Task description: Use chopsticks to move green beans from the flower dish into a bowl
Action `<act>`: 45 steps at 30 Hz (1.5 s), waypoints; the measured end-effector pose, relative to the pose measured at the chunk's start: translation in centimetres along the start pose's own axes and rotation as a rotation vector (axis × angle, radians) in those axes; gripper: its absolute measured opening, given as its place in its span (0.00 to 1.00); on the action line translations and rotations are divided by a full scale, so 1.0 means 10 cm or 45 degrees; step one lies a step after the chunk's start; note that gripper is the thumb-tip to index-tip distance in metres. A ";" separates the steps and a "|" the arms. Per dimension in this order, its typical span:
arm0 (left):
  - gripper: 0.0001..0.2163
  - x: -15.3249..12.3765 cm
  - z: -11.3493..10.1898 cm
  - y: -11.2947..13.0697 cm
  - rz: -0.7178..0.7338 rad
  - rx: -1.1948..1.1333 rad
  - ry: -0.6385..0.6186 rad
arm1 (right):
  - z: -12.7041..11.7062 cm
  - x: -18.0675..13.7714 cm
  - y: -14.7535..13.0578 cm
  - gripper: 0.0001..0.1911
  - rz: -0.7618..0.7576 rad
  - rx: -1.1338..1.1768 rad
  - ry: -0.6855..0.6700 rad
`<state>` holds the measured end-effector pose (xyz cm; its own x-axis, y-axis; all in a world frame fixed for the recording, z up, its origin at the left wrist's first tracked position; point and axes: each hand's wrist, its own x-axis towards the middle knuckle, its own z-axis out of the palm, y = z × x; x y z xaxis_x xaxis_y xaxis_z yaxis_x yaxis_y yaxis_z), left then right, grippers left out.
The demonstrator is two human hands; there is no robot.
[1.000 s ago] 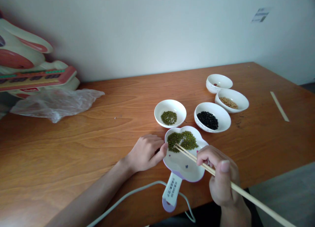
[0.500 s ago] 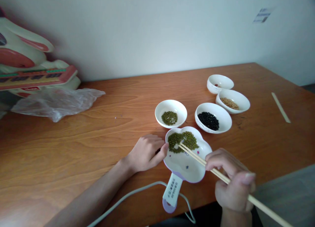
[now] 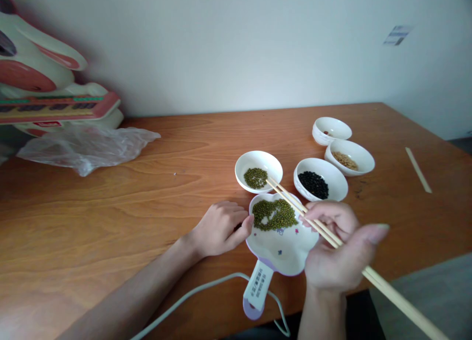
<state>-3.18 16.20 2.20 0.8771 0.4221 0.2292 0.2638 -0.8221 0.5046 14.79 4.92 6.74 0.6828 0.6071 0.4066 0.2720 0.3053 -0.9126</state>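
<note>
My right hand (image 3: 334,246) grips a pair of wooden chopsticks (image 3: 324,231), their tips over the near right inside of a white bowl (image 3: 275,165) of mung beans (image 3: 255,178). Whether a bean sits between the tips is too small to tell. My left hand (image 3: 223,229) has curled fingers, its thumb at the left rim of a white, flower-shaped dish (image 3: 265,246) with a lilac edge. More mung beans (image 3: 275,214) lie spread in the far part of this dish. A printed label covers its handle (image 3: 257,286), which points towards me.
To the right stand bowls of black beans (image 3: 313,184), tan beans (image 3: 344,160) and a few small reddish bits (image 3: 327,133). A pale strip (image 3: 418,170) lies far right. A white cable (image 3: 191,293) passes under the handle. At left are a plastic bag (image 3: 88,145) and a toy keyboard (image 3: 55,108).
My right hand has moved the chopsticks away from me, from the beans in the dish to the bowl of mung beans. My left hand keeps its place at the dish.
</note>
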 end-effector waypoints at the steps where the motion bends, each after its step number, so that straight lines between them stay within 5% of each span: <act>1: 0.23 0.00 0.00 0.00 0.003 0.002 0.002 | -0.02 -0.02 -0.02 0.35 0.007 0.005 -0.006; 5: 0.22 -0.01 0.00 -0.02 0.002 0.006 -0.007 | -0.28 -0.06 -0.08 0.37 -0.058 -0.093 -0.094; 10: 0.22 -0.02 0.00 -0.02 -0.010 -0.001 -0.015 | -0.63 -0.04 -0.03 0.40 -0.078 -0.337 -0.410; 15: 0.22 -0.02 0.00 -0.01 -0.005 -0.011 -0.009 | -0.64 -0.06 0.09 0.40 -0.013 -0.331 -0.594; 31: 0.22 -0.02 0.00 -0.01 -0.019 -0.021 -0.031 | -0.43 -0.11 0.06 0.35 -0.011 -0.396 -0.563; 45: 0.22 -0.03 0.00 -0.01 -0.013 -0.019 -0.025 | -0.51 -0.12 0.14 0.35 -0.128 -0.391 -0.591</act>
<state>-3.45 16.20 2.08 0.8822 0.4228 0.2073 0.2672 -0.8119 0.5190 17.81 0.91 4.72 0.2920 0.8663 0.4053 0.5525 0.1931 -0.8109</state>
